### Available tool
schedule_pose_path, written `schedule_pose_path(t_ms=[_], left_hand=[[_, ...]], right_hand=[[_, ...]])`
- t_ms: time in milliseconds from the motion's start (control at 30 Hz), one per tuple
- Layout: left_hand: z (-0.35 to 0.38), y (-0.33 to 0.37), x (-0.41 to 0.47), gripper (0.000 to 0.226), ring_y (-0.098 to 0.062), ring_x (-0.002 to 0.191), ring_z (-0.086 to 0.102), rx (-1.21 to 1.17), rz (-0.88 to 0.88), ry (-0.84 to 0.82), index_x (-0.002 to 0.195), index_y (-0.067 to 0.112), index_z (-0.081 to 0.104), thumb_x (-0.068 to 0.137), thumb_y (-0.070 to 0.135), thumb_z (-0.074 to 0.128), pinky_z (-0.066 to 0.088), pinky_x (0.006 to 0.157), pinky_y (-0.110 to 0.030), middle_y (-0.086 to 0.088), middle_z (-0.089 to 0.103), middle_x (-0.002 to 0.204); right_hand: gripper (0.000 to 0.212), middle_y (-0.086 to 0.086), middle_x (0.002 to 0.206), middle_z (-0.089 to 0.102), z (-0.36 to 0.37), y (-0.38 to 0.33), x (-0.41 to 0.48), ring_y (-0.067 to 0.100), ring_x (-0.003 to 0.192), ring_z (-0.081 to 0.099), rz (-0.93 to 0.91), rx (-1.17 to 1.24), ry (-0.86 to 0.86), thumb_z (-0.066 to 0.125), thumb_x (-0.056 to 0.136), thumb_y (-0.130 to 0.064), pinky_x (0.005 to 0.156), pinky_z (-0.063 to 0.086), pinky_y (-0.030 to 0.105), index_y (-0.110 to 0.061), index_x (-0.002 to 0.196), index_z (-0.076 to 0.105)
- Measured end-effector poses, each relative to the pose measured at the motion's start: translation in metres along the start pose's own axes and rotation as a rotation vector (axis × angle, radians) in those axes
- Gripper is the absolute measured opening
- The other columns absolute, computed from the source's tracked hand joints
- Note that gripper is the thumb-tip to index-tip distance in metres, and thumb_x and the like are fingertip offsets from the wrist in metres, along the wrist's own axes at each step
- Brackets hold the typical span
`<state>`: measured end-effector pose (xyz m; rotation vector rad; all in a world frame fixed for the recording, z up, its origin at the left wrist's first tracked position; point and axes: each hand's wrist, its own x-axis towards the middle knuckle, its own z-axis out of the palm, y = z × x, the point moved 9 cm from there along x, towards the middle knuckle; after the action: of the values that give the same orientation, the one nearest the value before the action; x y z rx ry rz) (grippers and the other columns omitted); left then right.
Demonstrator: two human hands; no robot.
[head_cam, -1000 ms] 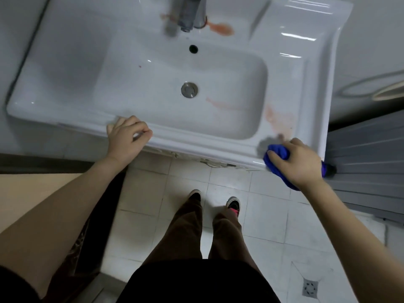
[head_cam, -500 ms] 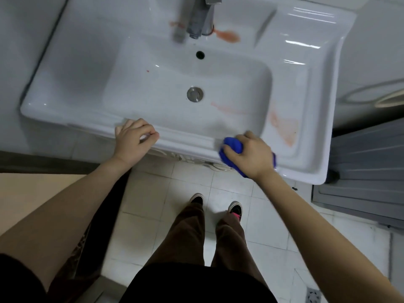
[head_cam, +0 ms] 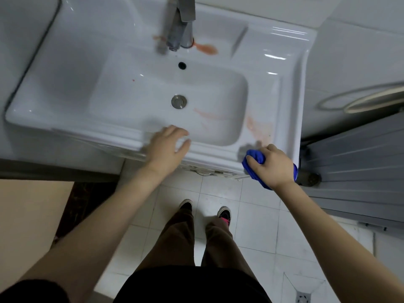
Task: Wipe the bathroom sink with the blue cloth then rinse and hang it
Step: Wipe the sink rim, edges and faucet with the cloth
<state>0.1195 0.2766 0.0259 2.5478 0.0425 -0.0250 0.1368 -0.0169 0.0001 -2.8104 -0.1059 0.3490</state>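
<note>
Right hand (head_cam: 273,167) grips blue cloth (head_cam: 254,156) | left hand (head_cam: 166,147) spread | stained white sink (head_cam: 65,119) | tiled floor (head_cam: 251,226)

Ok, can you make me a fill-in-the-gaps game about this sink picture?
1. The right hand grips a ____ cloth.
2. The left hand, fingers spread, holds ____.
3. The cloth is at the sink's front ____ corner.
Missing words: blue; nothing; right.

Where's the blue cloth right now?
In the head view, the blue cloth is bunched in the right hand at the front right corner of the sink, just below the orange smear on its right ledge.
</note>
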Motion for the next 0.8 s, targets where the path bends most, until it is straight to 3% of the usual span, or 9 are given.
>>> schedule_pose_path(t_ms=[133, 267, 400, 500, 600, 700, 800], left_hand=[[0.085, 0.076, -0.012, 0.027, -0.026, 0.099, 0.060, -0.013, 0.089, -0.129, 0.102, 0.017, 0.071, 0.093, 0.037, 0.056, 0.040, 0.082, -0.033, -0.001, 0.069, 0.102], [0.101, 0.083, -0.018, 0.023, -0.021, 0.086, 0.060, 0.063, 0.016, 0.032, 0.074, 0.024, 0.068, 0.088, 0.039, 0.057, 0.038, 0.076, -0.036, 0.008, 0.065, 0.080], [0.104, 0.077, -0.018, 0.021, -0.018, 0.086, 0.061, 0.066, 0.024, 0.111, 0.073, 0.026, 0.069, 0.087, 0.041, 0.061, 0.034, 0.075, -0.032, 0.012, 0.065, 0.078], [0.103, 0.075, -0.018, 0.019, -0.015, 0.087, 0.059, 0.056, 0.039, 0.157, 0.074, 0.027, 0.069, 0.086, 0.040, 0.064, 0.031, 0.076, -0.028, 0.013, 0.065, 0.079], [0.100, 0.078, -0.018, 0.013, -0.018, 0.084, 0.060, 0.022, 0.042, 0.196, 0.072, 0.027, 0.070, 0.083, 0.034, 0.070, 0.037, 0.075, -0.032, 0.011, 0.066, 0.079], [0.099, 0.080, -0.017, 0.013, -0.021, 0.082, 0.060, -0.009, 0.036, 0.174, 0.072, 0.025, 0.072, 0.083, 0.032, 0.070, 0.042, 0.074, -0.038, 0.009, 0.067, 0.079], [0.099, 0.081, -0.016, 0.014, -0.019, 0.082, 0.059, 0.007, 0.016, 0.160, 0.072, 0.026, 0.072, 0.084, 0.033, 0.069, 0.037, 0.075, -0.034, 0.011, 0.067, 0.079]], right_hand=[[0.031, 0.003, 0.086, 0.056, 0.002, 0.003, 0.001, 0.025, 0.074, 0.055, -0.031, 0.006, -0.004, 0.056, 0.091, -0.046, 0.059, 0.047, 0.032, -0.018, 0.089, 0.069], [0.031, 0.003, 0.080, 0.053, -0.018, 0.036, 0.008, 0.026, 0.073, 0.056, -0.116, -0.099, 0.031, 0.065, 0.086, -0.043, 0.054, 0.036, 0.027, -0.013, 0.077, 0.068], [0.029, 0.012, 0.090, 0.056, -0.036, 0.056, 0.032, 0.035, 0.085, 0.054, -0.335, -0.272, 0.085, 0.077, 0.076, -0.035, 0.057, 0.039, 0.031, -0.008, 0.085, 0.067], [0.033, 0.013, 0.099, 0.056, -0.052, 0.062, 0.090, 0.035, 0.093, 0.052, -0.271, -0.187, 0.161, 0.074, 0.078, -0.038, 0.058, 0.036, 0.032, -0.010, 0.093, 0.069], [0.036, 0.011, 0.105, 0.054, -0.064, 0.070, 0.117, 0.033, 0.099, 0.050, -0.165, -0.077, 0.201, 0.071, 0.078, -0.043, 0.060, 0.044, 0.036, -0.012, 0.097, 0.069], [0.036, 0.009, 0.103, 0.054, -0.057, 0.074, 0.069, 0.031, 0.098, 0.049, -0.167, 0.042, 0.212, 0.075, 0.076, -0.043, 0.062, 0.044, 0.032, -0.015, 0.098, 0.070], [0.032, 0.004, 0.099, 0.055, -0.042, 0.076, 0.014, 0.027, 0.092, 0.049, -0.221, 0.075, 0.178, 0.080, 0.073, -0.039, 0.060, 0.040, 0.028, -0.016, 0.094, 0.072]])
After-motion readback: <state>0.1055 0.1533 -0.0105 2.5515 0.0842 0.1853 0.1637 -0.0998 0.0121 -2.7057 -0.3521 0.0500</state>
